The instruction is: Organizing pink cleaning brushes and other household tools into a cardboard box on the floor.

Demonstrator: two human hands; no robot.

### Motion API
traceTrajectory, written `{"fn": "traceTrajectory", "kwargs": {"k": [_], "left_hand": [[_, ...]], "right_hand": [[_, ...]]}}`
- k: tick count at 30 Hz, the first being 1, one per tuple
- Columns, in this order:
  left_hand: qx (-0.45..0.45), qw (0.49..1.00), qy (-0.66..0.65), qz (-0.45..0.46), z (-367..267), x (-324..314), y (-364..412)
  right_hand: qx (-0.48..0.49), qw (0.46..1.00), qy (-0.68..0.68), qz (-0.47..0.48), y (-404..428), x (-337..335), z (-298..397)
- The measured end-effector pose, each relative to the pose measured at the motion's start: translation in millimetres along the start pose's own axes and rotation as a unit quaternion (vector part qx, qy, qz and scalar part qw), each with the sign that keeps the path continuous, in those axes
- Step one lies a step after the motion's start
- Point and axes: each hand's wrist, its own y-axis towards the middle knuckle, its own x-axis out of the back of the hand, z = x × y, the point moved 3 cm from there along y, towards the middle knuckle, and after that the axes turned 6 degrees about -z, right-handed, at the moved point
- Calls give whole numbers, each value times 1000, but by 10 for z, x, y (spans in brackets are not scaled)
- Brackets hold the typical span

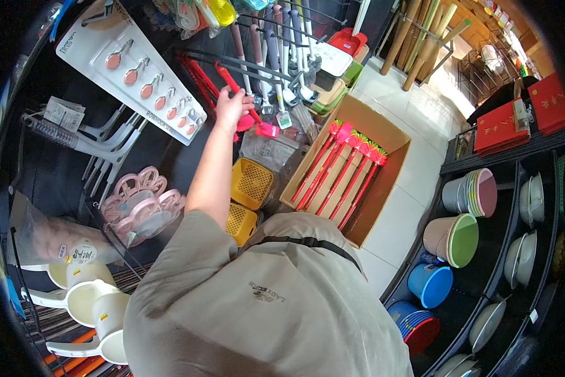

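Observation:
My left hand (231,109) reaches out to the hanging rack, its fingers around the handle of a red long-handled brush (225,74). The brush's pinkish-red head points down and to the right of the hand. Close beside it, more red-handled brushes (198,75) hang near a black display hook (192,55). In front of my body an open cardboard box (387,198) stands on the tiled floor. Several red-handled brushes (341,174) with pink and green bristles lie side by side in it. My right hand is out of view.
Grey and mauve-handled brushes (284,52) hang beyond my hand. A hook set card (141,77) hangs at left, above pink flower-shaped items (143,202) and white dippers (82,301). Yellow baskets (251,184) sit by the box. Plastic buckets (431,285) fill shelving at right.

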Motion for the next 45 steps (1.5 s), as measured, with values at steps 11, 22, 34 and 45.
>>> {"fn": "traceTrajectory", "kwargs": {"k": [11, 22, 34, 45], "left_hand": [[-152, 978, 109, 90, 167, -602, -783], [-241, 962, 76, 103, 18, -1044, -1766], [-365, 886, 31, 285, 170, -1680, -3711], [-314, 858, 38, 406, 439, -2017, -4627]], "right_hand": [[-45, 997, 67, 5, -181, 479, 637], [34, 995, 90, -18, -275, 1198, 355], [126, 884, 393, 221, -965, 2065, 3214], [88, 721, 618, 300, -1067, 2038, 3467]]}}
